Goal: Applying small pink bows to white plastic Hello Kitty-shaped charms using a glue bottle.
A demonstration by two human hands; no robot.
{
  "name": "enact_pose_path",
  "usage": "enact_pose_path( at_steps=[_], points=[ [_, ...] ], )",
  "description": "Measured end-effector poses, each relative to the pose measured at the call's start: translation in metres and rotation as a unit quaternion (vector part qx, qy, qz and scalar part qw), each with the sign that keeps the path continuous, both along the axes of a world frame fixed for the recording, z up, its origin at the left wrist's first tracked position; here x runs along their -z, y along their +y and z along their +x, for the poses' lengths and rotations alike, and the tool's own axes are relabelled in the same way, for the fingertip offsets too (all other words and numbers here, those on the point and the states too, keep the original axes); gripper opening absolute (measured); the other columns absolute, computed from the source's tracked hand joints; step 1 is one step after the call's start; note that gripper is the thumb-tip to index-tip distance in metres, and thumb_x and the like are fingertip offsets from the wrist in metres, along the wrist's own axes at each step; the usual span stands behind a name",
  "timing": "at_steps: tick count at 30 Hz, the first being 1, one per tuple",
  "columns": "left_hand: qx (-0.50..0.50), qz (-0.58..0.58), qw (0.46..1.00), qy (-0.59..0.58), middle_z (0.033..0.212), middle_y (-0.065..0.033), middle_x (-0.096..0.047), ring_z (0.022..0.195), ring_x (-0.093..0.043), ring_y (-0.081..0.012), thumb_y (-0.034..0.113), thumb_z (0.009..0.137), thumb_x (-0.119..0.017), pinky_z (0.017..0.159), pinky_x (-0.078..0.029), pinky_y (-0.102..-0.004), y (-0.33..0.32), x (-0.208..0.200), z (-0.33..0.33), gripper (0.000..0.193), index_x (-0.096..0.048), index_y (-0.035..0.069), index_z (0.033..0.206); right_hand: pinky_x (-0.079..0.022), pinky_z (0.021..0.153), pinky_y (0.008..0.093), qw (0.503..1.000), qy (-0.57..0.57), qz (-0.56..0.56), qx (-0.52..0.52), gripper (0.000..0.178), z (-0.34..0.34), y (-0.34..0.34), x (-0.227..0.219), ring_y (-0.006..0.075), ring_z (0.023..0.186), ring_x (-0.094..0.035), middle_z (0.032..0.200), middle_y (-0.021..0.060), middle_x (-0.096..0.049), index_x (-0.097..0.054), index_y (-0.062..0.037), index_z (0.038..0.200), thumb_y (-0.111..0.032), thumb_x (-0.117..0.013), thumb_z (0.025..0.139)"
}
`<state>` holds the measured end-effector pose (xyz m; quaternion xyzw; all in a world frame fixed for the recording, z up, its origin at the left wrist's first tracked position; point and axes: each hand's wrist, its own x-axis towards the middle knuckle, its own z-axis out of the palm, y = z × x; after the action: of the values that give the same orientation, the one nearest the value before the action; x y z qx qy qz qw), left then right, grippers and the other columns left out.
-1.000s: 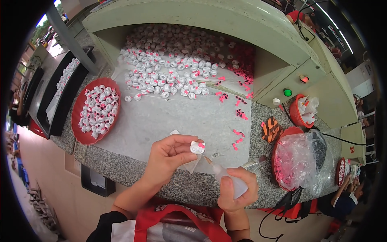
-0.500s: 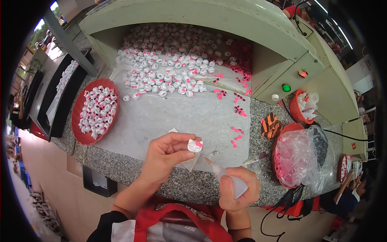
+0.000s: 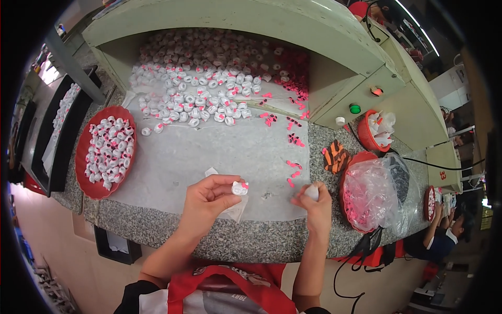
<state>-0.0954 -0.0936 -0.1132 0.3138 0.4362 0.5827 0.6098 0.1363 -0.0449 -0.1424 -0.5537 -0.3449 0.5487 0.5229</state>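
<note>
Between the thumb and fingers of my left hand (image 3: 206, 200) is a small white cat-head piece (image 3: 240, 189) with a pink bow on it. My right hand (image 3: 319, 209) is closed around a whitish squeeze bottle (image 3: 312, 192); its thin tip is hidden from view. The right fingertips hover over the sheet's right part, close to a few loose pink bow pieces (image 3: 294, 174). Under the left hand lies a folded white scrap (image 3: 236, 212), on the paper sheet (image 3: 172, 157).
A green metal housing (image 3: 334, 110) arches over a heap of white pieces (image 3: 198, 94). To the left stands a red dish (image 3: 82, 180) of finished-looking pieces. At right are a plastic-covered red dish (image 3: 346, 209), a red basket (image 3: 366, 138) and an orange-black striped bundle (image 3: 334, 157).
My right hand has drawn the bottle away from the cat head, moving right and farther out toward the pink bows. The left hand still holds the piece. The whole view has shifted slightly.
</note>
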Motion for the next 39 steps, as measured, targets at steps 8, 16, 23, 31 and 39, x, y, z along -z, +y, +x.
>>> enact_pose_path(
  at_steps=[8, 16, 23, 31, 39],
  points=[
    [-0.006, -0.012, 1.000, 0.026, 0.097, -0.0115, -0.061, 0.089, -0.060, -0.0163, -0.012, 0.071, -0.057, 0.079, -0.047, -0.0262, 0.004, 0.007, 0.009, 0.032, -0.054, -0.003, 0.102, -0.047, 0.064, 0.0344, 0.831, -0.535, 0.097, -0.118, 0.022, -0.005, 0.027, 0.008, 0.0282, 0.072, -0.061, 0.077, 0.0142, -0.062, -0.063, -0.0028, 0.079, -0.017, -0.069, 0.064],
    [0.005, -0.005, 0.999, 0.047, 0.097, -0.0115, -0.061, 0.089, -0.059, -0.0151, -0.011, 0.073, -0.057, 0.078, -0.048, -0.0249, 0.003, 0.009, 0.024, 0.030, -0.054, -0.003, 0.103, -0.045, 0.060, 0.0237, 0.953, -0.254, 0.061, -0.153, 0.011, -0.026, -0.007, -0.041, 0.0125, 0.067, -0.059, 0.074, 0.0064, -0.063, -0.063, -0.0017, 0.080, -0.003, -0.065, 0.069],
    [0.001, 0.096, 0.993, 0.065, 0.104, -0.0130, -0.055, 0.093, -0.057, -0.0183, -0.012, 0.075, -0.055, 0.082, -0.048, -0.0273, -0.005, 0.003, 0.010, 0.028, -0.055, -0.004, 0.102, -0.043, 0.059, 0.0180, 0.925, -0.214, 0.128, -0.287, 0.011, -0.063, -0.013, -0.063, 0.0054, 0.066, -0.054, 0.073, 0.0021, -0.061, -0.061, -0.0006, 0.076, 0.001, -0.068, 0.068],
    [0.041, 0.084, 0.995, 0.024, 0.106, -0.0133, -0.053, 0.096, -0.056, -0.0178, -0.012, 0.074, -0.057, 0.083, -0.048, -0.0269, -0.010, -0.011, 0.002, 0.028, -0.057, -0.004, 0.101, -0.043, 0.059, 0.0178, 0.932, -0.247, 0.101, -0.244, 0.013, -0.068, -0.020, -0.060, 0.0042, 0.067, -0.053, 0.073, 0.0023, -0.061, -0.059, -0.0004, 0.075, 0.000, -0.069, 0.067],
    [-0.003, 0.071, 0.997, -0.003, 0.104, -0.0141, -0.056, 0.096, -0.055, -0.0196, -0.010, 0.077, -0.053, 0.082, -0.045, -0.0289, -0.006, -0.009, 0.025, 0.025, -0.056, -0.005, 0.101, -0.043, 0.059, 0.0184, 0.960, -0.167, 0.127, -0.183, 0.015, -0.057, -0.026, -0.055, 0.0054, 0.067, -0.053, 0.072, 0.0018, -0.060, -0.059, -0.0004, 0.077, 0.004, -0.068, 0.067]
  ],
)
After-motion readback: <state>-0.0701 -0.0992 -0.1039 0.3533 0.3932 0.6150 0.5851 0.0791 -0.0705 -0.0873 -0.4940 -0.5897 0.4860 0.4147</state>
